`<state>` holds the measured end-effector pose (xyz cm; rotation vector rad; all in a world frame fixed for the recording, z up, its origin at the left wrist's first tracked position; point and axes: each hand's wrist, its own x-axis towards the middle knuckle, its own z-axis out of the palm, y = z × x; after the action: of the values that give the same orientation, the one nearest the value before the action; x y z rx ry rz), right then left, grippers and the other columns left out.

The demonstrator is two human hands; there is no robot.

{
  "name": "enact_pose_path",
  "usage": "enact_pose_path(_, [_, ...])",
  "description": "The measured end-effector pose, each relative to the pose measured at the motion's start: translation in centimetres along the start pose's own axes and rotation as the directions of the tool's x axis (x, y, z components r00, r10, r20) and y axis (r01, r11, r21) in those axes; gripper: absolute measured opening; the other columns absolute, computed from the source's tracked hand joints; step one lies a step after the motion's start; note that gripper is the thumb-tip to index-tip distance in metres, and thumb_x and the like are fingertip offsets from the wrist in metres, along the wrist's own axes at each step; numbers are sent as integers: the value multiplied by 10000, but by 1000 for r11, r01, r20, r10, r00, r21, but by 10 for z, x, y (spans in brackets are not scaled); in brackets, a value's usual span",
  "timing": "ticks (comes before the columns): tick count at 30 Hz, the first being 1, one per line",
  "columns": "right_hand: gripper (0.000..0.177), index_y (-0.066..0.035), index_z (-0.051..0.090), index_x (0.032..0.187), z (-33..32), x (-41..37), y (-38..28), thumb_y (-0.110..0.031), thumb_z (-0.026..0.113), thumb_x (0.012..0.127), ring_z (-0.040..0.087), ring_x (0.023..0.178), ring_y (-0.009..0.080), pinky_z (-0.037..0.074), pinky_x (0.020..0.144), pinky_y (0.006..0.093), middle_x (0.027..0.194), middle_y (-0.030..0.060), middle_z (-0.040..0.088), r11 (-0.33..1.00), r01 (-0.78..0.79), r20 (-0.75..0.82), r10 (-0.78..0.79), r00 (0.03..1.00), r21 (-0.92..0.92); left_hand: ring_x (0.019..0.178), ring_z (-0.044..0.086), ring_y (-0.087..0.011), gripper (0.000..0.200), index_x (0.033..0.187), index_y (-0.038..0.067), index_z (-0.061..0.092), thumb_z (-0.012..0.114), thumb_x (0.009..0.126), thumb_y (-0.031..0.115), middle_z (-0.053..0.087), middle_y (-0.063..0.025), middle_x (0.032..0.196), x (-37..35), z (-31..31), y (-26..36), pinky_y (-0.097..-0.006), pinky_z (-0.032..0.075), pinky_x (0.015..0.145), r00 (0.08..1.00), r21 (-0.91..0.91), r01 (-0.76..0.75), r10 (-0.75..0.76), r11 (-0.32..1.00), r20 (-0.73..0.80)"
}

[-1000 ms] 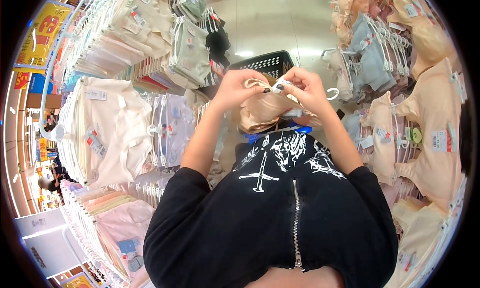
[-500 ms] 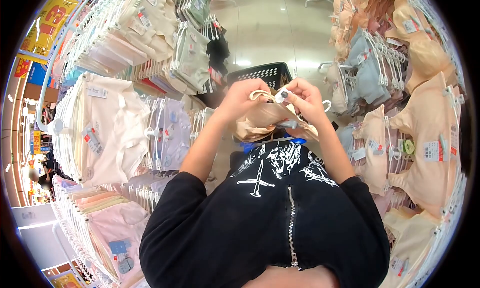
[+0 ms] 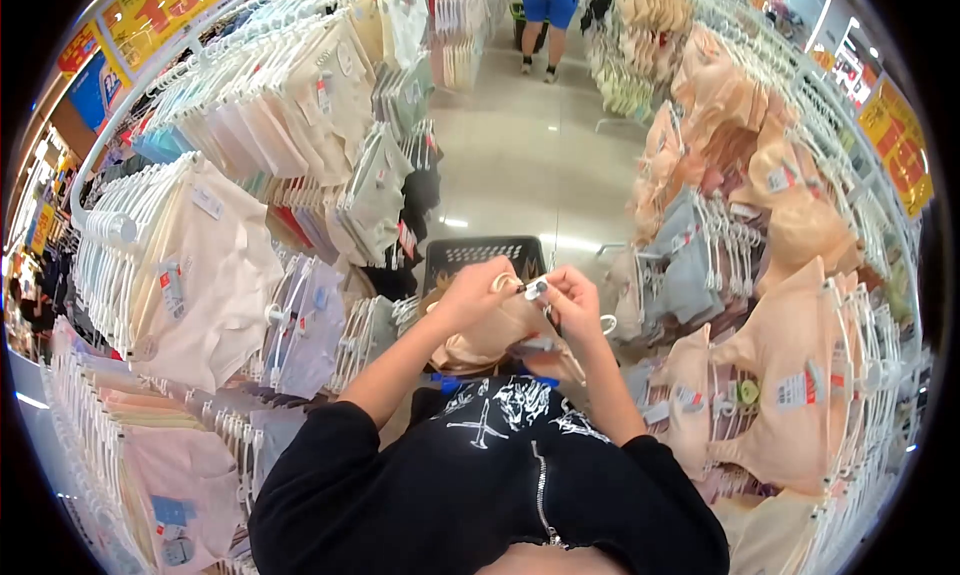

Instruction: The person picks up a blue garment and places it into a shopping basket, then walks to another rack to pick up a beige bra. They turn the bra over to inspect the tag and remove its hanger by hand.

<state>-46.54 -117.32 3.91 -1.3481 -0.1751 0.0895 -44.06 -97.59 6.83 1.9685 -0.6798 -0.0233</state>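
Note:
A beige bra [image 3: 487,337] hangs from my hands in front of my chest. My left hand [image 3: 478,297] is closed on its strap, fingers pinched near the top edge. My right hand [image 3: 572,305] pinches a small white plastic piece [image 3: 538,289] with a greyish round end, close beside my left fingertips. It looks like the end of a hanger, but I cannot be sure. A white hook [image 3: 608,323] sticks out past the right hand. Behind the bra stands a dark perforated shopping basket [image 3: 485,249], partly hidden by my hands and the garment.
Racks of underwear on white hangers [image 3: 205,285] line the left side. Bras [image 3: 790,375] with price tags hang along the right. A tiled aisle [image 3: 510,165] runs ahead between them, where a person in blue shorts [image 3: 549,7] stands. Yellow price signs [image 3: 165,17] hang above.
My view has tilted up, bringing the far aisle and a person in blue shorts into sight. Both hands keep their pinch close together on the bra and the white piece.

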Motion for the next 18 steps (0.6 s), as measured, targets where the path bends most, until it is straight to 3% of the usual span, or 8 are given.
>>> enact_pose_path(7, [110, -28, 579, 852, 7, 4, -8, -123, 633, 841, 487, 575, 10, 341, 467, 160, 712, 5, 615, 998, -24, 13, 24, 1000, -57, 675, 532, -135, 205, 850, 11, 563, 620, 811, 205, 561, -69, 728, 4, 1, 7, -267, 424, 627, 998, -107, 44, -49, 993, -43])
enact_pose_path(11, [92, -22, 572, 859, 8, 7, -6, -104, 610, 853, 444, 518, 9, 301, 426, 159, 696, 5, 603, 999, -47, -8, 47, 999, -4, 735, 595, -183, 185, 866, 23, 584, 641, 762, 165, 610, -92, 763, 4, 4, 6, -286, 452, 683, 982, -176, 113, -136, 978, -128])
enact_pose_path(15, [82, -13, 568, 874, 13, 9, -5, -88, 599, 860, 448, 515, 8, 298, 426, 155, 706, 12, 611, 998, -44, -14, 44, 999, 40, 760, 601, -193, 175, 905, 31, 609, 618, 766, 137, 617, -98, 796, 0, -6, 7, -292, 455, 704, 989, -214, 86, -109, 973, -100])
enact_pose_path(18, [77, -19, 571, 876, 20, 10, -4, -85, 604, 854, 473, 538, 4, 312, 442, 147, 731, 17, 625, 999, -40, 4, 40, 999, 31, 754, 559, -119, 146, 913, 12, 596, 603, 780, 70, 605, -63, 824, -7, -17, 5, -259, 445, 689, 995, -140, 75, -84, 987, -58])
